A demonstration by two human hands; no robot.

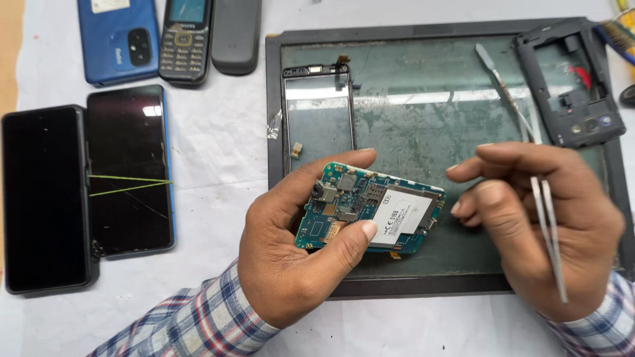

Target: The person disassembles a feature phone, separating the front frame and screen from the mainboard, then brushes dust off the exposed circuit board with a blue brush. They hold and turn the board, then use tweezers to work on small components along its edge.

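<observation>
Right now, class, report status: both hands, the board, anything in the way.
Left hand grips circuit board over the mat. Right hand holds tweezers, tips off the board. Nothing between them.

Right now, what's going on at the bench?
A person has a phone apart. The left hand grips a blue-green circuit board above a dark work mat; the right hand holds metal tweezers beside it. A screen glass, a spudger and a black phone frame lie on the mat.
</observation>
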